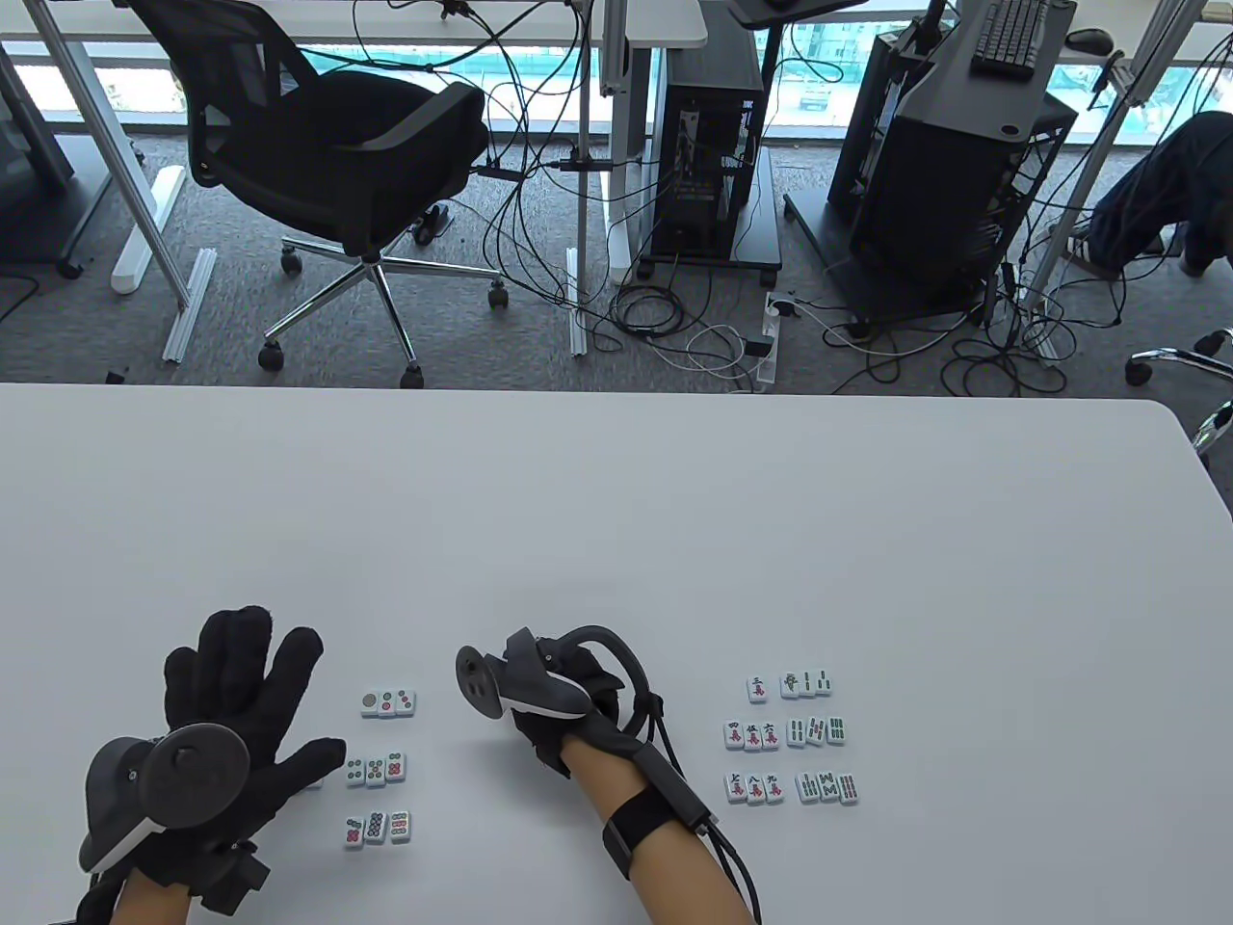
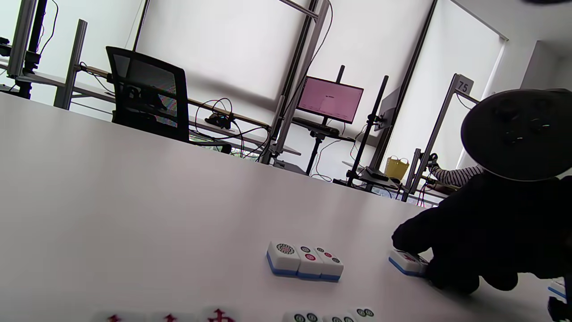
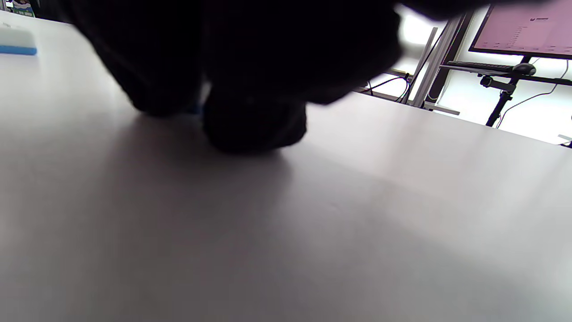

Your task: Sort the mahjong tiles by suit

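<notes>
My left hand point(image 1: 241, 684) lies flat on the white table point(image 1: 616, 501) with its fingers spread, holding nothing. Just right of it stand three rows of circle tiles point(image 1: 388, 703), the top row also in the left wrist view point(image 2: 305, 261). My right hand point(image 1: 554, 723) is curled at the table's middle front. In the left wrist view its fingertips point(image 2: 413, 243) pinch a single red-character tile point(image 2: 405, 262) that rests on the table. At the right, character tiles point(image 1: 752, 735) sit in three rows beside three rows of bamboo tiles point(image 1: 817, 730).
Tiles with red marks point(image 2: 219, 315) show at the bottom edge of the left wrist view, close under my left hand. A blue-backed tile point(image 3: 15, 42) lies at the top left of the right wrist view. Beyond the table's far edge stands an office chair point(image 1: 337, 164).
</notes>
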